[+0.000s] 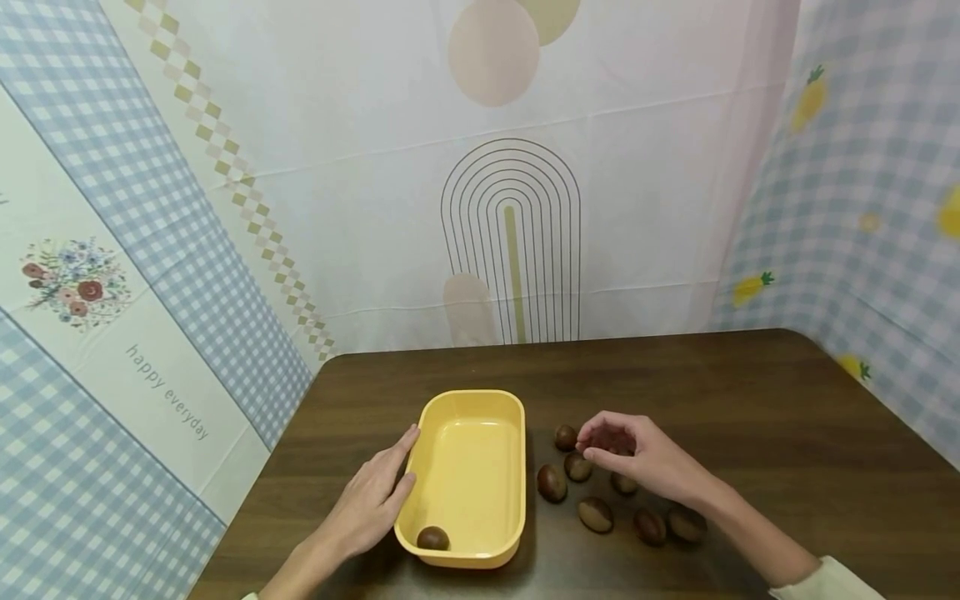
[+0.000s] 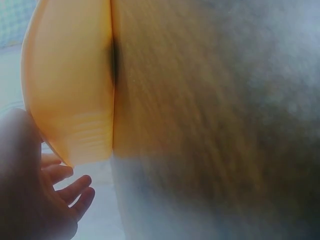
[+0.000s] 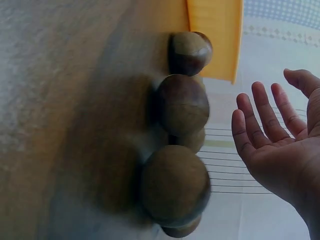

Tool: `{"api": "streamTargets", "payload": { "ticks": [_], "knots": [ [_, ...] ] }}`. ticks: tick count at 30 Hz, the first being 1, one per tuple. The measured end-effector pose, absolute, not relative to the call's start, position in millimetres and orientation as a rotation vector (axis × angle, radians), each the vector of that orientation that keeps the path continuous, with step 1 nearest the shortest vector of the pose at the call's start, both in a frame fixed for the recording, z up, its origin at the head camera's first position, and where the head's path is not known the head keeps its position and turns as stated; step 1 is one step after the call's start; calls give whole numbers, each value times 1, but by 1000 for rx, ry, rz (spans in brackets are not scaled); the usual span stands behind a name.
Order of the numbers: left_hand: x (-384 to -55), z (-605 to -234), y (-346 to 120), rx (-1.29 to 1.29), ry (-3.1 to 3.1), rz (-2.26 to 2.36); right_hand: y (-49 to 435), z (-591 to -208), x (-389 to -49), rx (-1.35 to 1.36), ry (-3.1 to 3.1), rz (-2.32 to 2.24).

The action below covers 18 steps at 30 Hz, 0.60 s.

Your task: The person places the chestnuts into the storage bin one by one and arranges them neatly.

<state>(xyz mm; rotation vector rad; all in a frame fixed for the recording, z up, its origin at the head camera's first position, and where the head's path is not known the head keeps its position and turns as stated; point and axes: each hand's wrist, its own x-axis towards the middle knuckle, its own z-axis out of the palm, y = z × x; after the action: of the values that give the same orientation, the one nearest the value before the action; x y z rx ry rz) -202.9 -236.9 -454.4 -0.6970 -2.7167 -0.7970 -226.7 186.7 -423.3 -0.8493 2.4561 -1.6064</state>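
Note:
A yellow rectangular plastic container (image 1: 467, 467) stands on the table, with one brown chestnut (image 1: 432, 538) in its near left corner. My left hand (image 1: 367, 500) rests against the left rim, its fingers fairly straight; the left wrist view shows those fingers (image 2: 75, 189) by the container's wall (image 2: 75, 85). To the right of the container lie several loose chestnuts (image 1: 596, 515), dark brown with paler patches. Over the far part of that group hovers my right hand (image 1: 645, 454), fingers loosely curved. In the right wrist view that hand (image 3: 280, 135) has spread fingers and holds nothing, apart from the chestnuts (image 3: 175, 185).
The dark wooden table (image 1: 720, 400) extends to the right and behind the container. Patterned cloths hang behind it (image 1: 360, 225) and along both sides. One chestnut (image 1: 552, 483) lies close to the container's right wall.

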Motion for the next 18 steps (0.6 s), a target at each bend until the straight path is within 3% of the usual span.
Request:
{"api": "streamTargets", "payload": {
  "ticks": [18],
  "knots": [
    [-203,-454,-237,-676,-2751,-797,161,-454,-236,-971,2584,-1422]
  ]
}}
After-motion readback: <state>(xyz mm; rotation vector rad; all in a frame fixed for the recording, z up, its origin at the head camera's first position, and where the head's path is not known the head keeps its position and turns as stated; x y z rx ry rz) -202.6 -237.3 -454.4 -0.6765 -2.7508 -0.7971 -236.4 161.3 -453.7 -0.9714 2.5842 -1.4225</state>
